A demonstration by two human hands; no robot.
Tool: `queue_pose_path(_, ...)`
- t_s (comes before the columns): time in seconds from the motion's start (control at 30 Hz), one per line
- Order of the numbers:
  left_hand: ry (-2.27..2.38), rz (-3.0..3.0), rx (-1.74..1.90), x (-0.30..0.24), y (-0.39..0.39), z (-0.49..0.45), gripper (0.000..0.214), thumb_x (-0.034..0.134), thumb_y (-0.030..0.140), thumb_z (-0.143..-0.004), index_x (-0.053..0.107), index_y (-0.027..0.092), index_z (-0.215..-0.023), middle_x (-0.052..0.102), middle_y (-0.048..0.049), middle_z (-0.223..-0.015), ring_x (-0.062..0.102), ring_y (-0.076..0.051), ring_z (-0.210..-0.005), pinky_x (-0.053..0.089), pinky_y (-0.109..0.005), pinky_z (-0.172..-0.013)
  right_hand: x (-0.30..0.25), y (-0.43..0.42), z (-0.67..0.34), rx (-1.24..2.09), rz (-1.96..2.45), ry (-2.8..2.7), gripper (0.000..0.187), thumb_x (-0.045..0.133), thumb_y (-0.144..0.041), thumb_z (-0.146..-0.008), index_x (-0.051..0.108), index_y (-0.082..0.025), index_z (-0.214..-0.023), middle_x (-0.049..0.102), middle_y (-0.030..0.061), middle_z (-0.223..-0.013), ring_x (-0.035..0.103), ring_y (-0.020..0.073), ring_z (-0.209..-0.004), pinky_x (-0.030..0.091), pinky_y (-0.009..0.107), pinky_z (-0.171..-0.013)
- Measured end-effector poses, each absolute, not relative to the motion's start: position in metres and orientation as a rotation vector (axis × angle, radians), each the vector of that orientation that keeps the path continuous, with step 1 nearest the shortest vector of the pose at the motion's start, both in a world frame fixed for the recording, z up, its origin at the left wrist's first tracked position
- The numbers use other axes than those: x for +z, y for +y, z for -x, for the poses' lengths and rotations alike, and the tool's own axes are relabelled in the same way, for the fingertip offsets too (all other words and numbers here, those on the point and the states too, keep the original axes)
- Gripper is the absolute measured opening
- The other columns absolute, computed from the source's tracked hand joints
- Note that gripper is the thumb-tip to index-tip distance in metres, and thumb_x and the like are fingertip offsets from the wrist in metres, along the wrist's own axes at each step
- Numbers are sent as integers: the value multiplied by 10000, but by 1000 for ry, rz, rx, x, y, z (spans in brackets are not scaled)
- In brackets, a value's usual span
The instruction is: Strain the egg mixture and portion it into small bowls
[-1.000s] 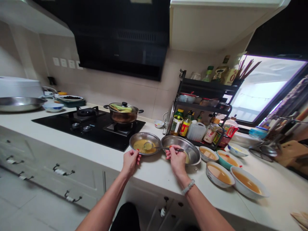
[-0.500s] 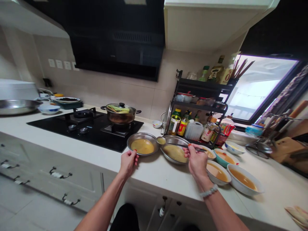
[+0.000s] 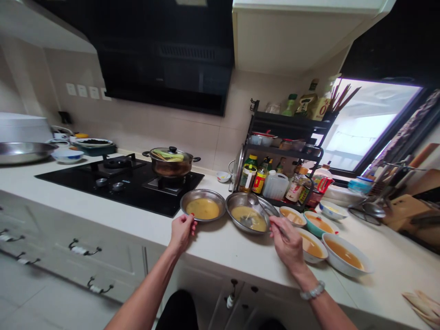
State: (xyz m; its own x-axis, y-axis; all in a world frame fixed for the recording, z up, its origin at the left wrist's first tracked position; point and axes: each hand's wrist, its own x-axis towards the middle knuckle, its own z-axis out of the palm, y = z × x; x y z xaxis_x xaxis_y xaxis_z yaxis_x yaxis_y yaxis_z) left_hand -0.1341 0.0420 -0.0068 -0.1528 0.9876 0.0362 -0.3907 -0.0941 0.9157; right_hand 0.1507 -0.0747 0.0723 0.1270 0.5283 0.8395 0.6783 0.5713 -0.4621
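Observation:
My left hand (image 3: 182,233) pinches the near rim of a metal bowl (image 3: 219,215) that holds yellowish liquid. Close to its right stands a second metal bowl (image 3: 231,219), partly filled with similar cloudy liquid. My right hand (image 3: 287,240) is closed round the handle of a metal ladle (image 3: 253,200), whose cup hangs over this second bowl. Beside my right hand several bowls of orange-brown liquid stand together: a small white bowl (image 3: 304,223), a green-rimmed bowl (image 3: 306,222), a white bowl (image 3: 314,261) and a larger white bowl (image 3: 350,271) at the right.
A lidded pot (image 3: 172,167) stands on the black gas hob (image 3: 129,195), left of the bowls. Behind them rises a black rack (image 3: 287,151) of bottles and jars. The white counter (image 3: 237,256) ends just in front of the bowls. A knife block (image 3: 409,211) is at the right.
The ladle has gone from between the two metal bowls to over the right one. My right hand has shifted right and lower, while my left hand stays at the left bowl's rim.

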Motion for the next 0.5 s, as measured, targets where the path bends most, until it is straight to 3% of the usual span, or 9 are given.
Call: queue_pose_path(0.5, 967, -871, 1526, -3, 39, 134, 294, 677, 389, -648, 520, 156, -563, 566, 16, -471, 421, -51, -345, 304, -164, -305, 51, -20, -44, 454, 1091, -1340, 289, 557, -439, -824, 623, -169, -904, 611, 4, -619, 576, 116, -440, 508, 225, -400)
